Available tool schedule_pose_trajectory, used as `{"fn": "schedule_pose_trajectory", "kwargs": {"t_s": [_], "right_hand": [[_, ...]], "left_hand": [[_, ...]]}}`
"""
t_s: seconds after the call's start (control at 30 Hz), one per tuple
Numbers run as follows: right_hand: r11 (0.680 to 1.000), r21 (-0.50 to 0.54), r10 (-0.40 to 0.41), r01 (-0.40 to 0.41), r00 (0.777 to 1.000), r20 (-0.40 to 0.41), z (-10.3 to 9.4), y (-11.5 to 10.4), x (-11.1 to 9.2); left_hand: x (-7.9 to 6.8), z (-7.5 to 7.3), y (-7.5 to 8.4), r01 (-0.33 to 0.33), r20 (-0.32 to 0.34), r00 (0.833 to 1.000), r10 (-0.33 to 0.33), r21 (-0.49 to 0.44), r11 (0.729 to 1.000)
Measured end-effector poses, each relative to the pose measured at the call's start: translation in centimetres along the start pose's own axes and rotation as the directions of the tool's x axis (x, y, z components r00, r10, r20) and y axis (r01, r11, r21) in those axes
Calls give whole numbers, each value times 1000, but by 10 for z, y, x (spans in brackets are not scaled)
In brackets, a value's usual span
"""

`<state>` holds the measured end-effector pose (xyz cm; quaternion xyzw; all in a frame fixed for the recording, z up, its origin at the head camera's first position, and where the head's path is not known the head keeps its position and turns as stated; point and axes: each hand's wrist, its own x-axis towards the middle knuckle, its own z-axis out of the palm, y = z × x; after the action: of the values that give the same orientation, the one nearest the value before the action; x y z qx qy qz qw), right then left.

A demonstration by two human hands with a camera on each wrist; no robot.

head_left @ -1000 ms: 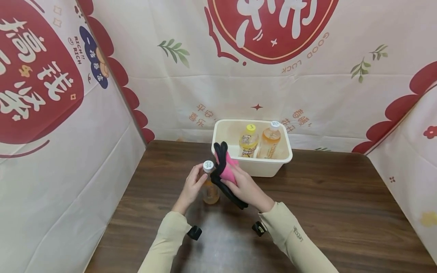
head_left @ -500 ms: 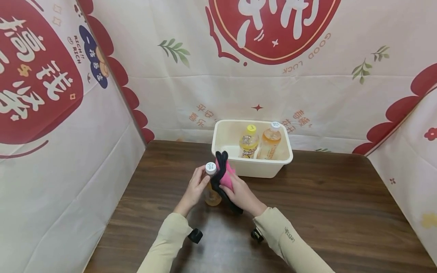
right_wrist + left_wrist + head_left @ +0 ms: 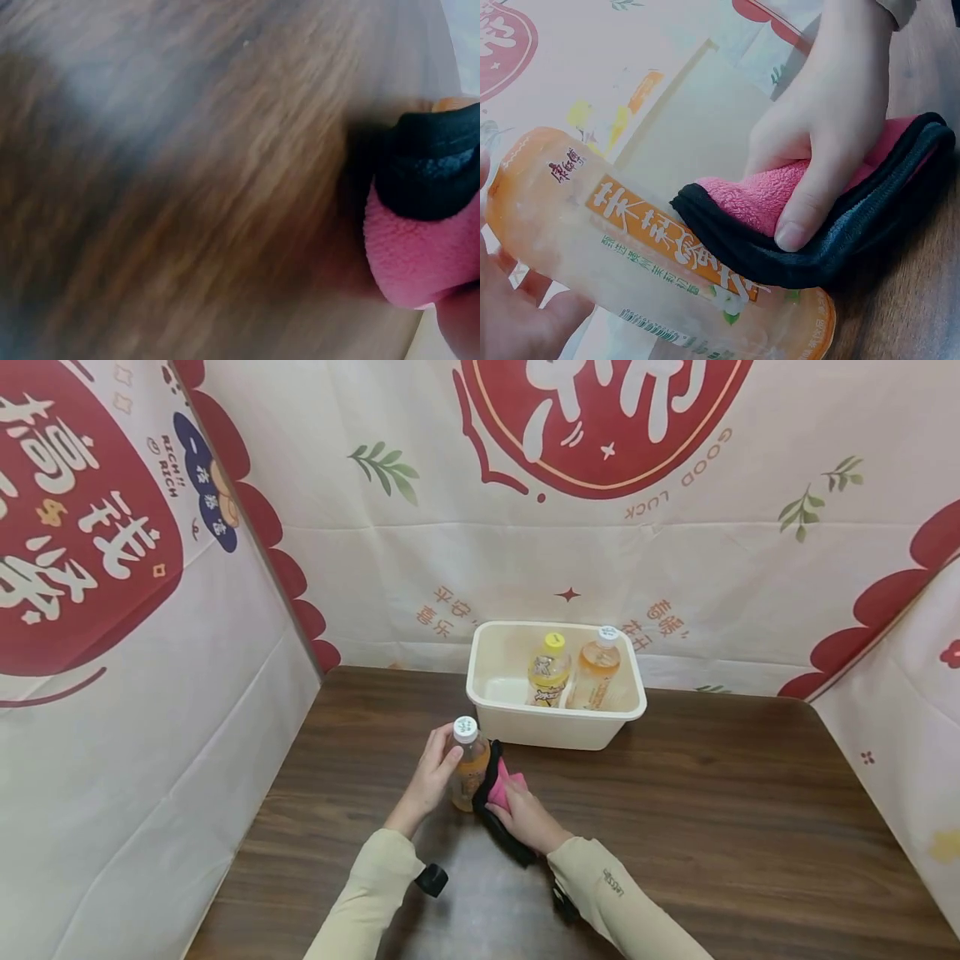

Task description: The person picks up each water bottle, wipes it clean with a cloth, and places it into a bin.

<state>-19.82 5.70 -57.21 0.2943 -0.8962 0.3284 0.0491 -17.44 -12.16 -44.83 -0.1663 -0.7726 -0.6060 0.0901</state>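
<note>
An upright bottle of orange-tinted drink (image 3: 470, 770) with a white cap stands on the wooden table. My left hand (image 3: 424, 782) grips its upper part from the left, thumb in front. From the right, my right hand (image 3: 528, 823) pinches a folded pink cloth (image 3: 500, 787) with black edging. In the left wrist view the cloth (image 3: 754, 199) lies along the lower side of the bottle (image 3: 649, 251), overlapping its label. Only the pink and black folds of the cloth (image 3: 420, 255) and a bit of finger show in the right wrist view.
Behind the hands stands a cream plastic bin (image 3: 551, 730). Inside are a yellow-capped bottle (image 3: 549, 675) and a white-capped bottle (image 3: 597, 670), on its right side. Printed fabric walls (image 3: 517, 568) enclose the table (image 3: 720, 802) at the back and sides.
My right hand has drawn the cloth down along the bottle, from near the cap to its lower part. The bottle has shifted slightly right, still in my left hand.
</note>
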Motion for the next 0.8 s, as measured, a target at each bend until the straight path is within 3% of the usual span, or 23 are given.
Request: {"fn": "schedule_pose_trajectory", "kwargs": {"t_s": [0.4,0.6,0.8], "right_hand": [[996,49,-73,78,994,-86,-10,-5,2],[972,144,-157,185,970,-186,-49,-30,16],[972,77,-209,221,968,-137,-91,-61,34]], "left_hand": [[1,0,-1,-2,-6,1000,2,0,1000],[1,0,-2,11,-7,1000,-11,-28,1000],[2,4,-35,-31,-4,1000,31,-48,998]]}}
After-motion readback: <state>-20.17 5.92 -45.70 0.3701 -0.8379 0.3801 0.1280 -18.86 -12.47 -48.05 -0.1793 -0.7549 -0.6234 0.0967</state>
